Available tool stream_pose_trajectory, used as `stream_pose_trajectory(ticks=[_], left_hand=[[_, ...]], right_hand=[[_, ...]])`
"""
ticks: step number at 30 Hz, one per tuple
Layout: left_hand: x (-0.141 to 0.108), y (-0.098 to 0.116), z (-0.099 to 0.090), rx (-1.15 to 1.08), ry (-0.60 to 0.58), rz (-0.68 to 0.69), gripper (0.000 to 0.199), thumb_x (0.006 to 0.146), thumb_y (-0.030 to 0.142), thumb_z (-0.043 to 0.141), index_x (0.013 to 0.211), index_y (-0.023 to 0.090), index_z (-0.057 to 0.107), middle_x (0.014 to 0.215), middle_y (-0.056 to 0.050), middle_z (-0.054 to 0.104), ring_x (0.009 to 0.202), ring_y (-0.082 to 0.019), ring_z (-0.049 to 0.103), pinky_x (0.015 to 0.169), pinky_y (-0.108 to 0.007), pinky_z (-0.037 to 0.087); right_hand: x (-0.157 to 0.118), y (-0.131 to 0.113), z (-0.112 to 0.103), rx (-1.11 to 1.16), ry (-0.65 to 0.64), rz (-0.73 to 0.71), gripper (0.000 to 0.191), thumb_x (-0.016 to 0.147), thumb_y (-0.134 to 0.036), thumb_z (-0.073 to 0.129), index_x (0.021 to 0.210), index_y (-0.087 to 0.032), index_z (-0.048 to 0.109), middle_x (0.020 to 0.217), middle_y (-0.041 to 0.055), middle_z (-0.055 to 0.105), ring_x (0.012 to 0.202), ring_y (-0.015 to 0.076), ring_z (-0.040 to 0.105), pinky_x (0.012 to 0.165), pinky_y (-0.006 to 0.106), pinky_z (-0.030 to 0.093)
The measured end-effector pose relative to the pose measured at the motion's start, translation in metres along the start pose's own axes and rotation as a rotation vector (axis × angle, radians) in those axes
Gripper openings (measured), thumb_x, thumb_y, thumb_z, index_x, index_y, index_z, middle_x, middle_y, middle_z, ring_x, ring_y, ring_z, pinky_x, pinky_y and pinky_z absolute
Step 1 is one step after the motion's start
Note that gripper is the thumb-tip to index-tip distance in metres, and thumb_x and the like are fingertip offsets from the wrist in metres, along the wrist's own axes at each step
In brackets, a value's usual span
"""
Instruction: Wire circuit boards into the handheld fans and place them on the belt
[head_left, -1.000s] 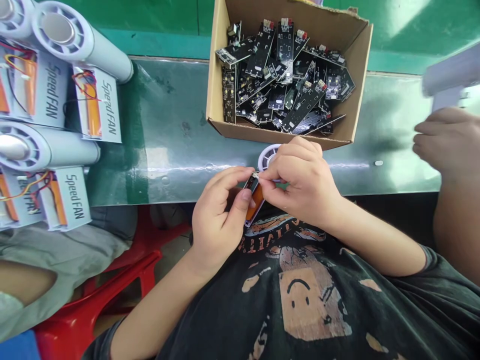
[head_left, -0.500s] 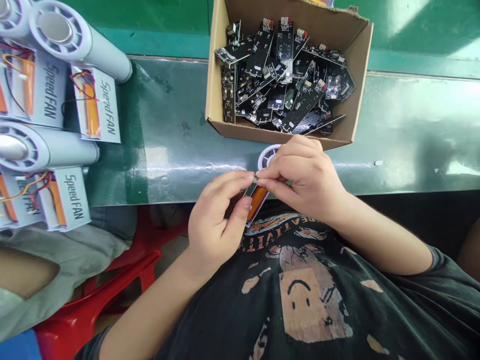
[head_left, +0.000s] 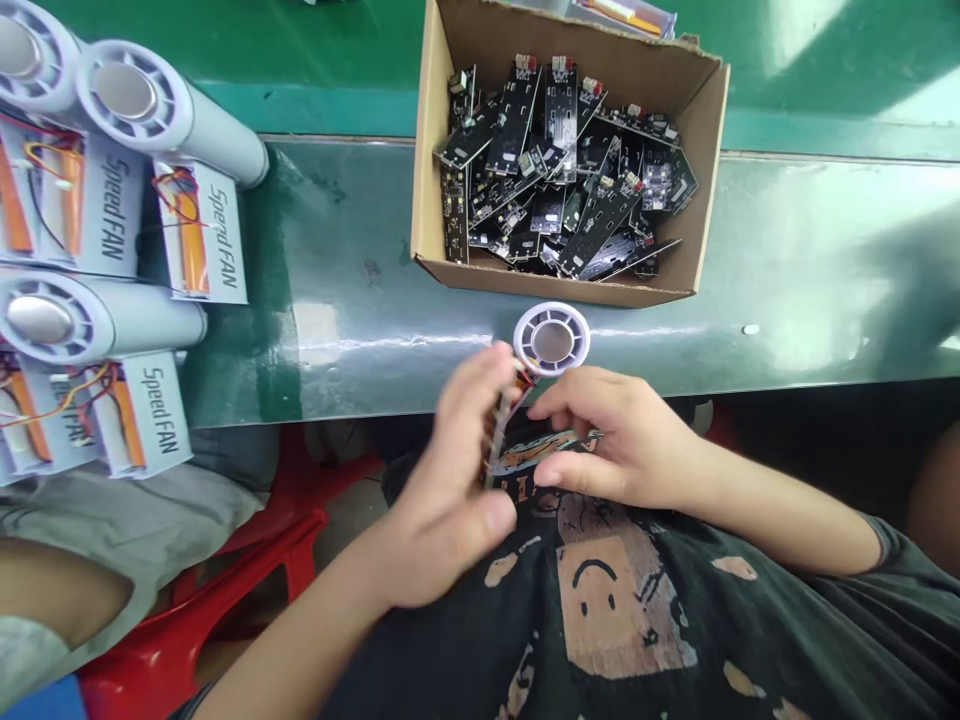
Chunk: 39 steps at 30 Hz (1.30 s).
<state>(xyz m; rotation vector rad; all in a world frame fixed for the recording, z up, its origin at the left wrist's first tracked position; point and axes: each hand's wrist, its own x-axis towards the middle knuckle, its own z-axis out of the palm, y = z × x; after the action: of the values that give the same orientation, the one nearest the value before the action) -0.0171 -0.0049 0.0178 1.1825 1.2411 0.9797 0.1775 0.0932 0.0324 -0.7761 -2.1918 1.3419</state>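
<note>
Left hand [head_left: 450, 470] has its fingers closed on the slim orange battery [head_left: 501, 435], just below the white fan head [head_left: 551, 338] at 12 o'clock; right hand [head_left: 622, 435] sits open beside it. Steady pinch, wires kept clear!

- Glossy green workbench [head_left: 360, 375] runs just beyond the grip [head_left: 504, 432]
- Red plastic stool [head_left: 262, 535] stands below and left of the grip
- Pale floor [head_left: 346, 518] shows beside the stool
- Bright light glares on the bench, right of the grip

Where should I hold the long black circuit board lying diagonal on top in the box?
Pinch the black circuit board by its long edges mid-length, coming from straight above. It lies narrow and on top of the pile in the cardboard box, so above is open, and this avoids its connector end.
</note>
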Motion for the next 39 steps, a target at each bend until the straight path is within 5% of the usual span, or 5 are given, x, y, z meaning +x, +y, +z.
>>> stream_pose_trajectory(ticks=[3, 10, 17, 29, 39], left_hand=[[-0.006, 0.008, -0.004, -0.035, -0.309, 0.032, 0.078, 0.087, 0.056, 0.060, 0.154, 0.040, 0.024, 0.161, -0.006, 0.031, 0.145, -0.033, 0.036, 0.111, -0.053, 0.045], [0.012, -0.001, -0.007, 0.400, 0.222, 0.200, 0.036, 0.093, 0.017, 0.054, 0.125, 0.030, 0.061, 0.120, -0.004, 0.066, 0.106, -0.019, 0.065, 0.095, -0.037, 0.055], [0.036, -0.014, 0.009, 0.900, 0.123, 0.502, 0.040, 0.088, 0.018, 0.060, 0.127, 0.023, 0.059, 0.101, -0.006, 0.051, 0.095, -0.021, 0.054, 0.086, -0.039, 0.052], [0.047, -0.023, 0.027, 0.797, 0.290, 0.515, 0.007, 0.083, 0.015, 0.063, 0.079, 0.020, 0.068, 0.092, -0.003, 0.045, 0.090, -0.020, 0.050, 0.080, -0.035, 0.047], [0.032, -0.015, 0.022, 1.007, 0.396, 0.558, 0.016, 0.088, 0.015, 0.064, 0.100, 0.023, 0.070, 0.090, -0.004, 0.067, 0.090, -0.022, 0.058, 0.084, -0.039, 0.043]], right_hand=[[-0.009, 0.003, 0.005, 0.048, -0.071, 0.213, 0.017, 0.085, -0.028, 0.067, 0.076, -0.016, 0.060, 0.070, -0.0020, 0.060, 0.061, 0.0083, 0.053, 0.057, 0.022, 0.043], [-0.020, 0.016, 0.018, 0.666, -0.070, 0.352, 0.011, 0.096, -0.026, 0.047, 0.092, -0.017, 0.053, 0.079, 0.0007, 0.064, 0.069, 0.0102, 0.062, 0.066, 0.027, 0.053], [-0.031, 0.014, 0.022, 0.635, -0.083, 0.403, 0.015, 0.093, -0.029, 0.053, 0.085, -0.017, 0.055, 0.076, -0.0020, 0.059, 0.059, 0.0057, 0.056, 0.058, 0.020, 0.049], [-0.028, 0.027, 0.022, 0.995, -0.168, 0.470, 0.034, 0.081, -0.045, 0.071, 0.090, -0.015, 0.059, 0.066, -0.0042, 0.064, 0.047, 0.0051, 0.058, 0.044, 0.016, 0.047], [-0.029, 0.035, 0.024, 1.025, -0.073, 0.445, 0.037, 0.078, -0.049, 0.073, 0.082, -0.016, 0.056, 0.059, -0.0068, 0.061, 0.040, 0.0038, 0.051, 0.039, 0.016, 0.037]])
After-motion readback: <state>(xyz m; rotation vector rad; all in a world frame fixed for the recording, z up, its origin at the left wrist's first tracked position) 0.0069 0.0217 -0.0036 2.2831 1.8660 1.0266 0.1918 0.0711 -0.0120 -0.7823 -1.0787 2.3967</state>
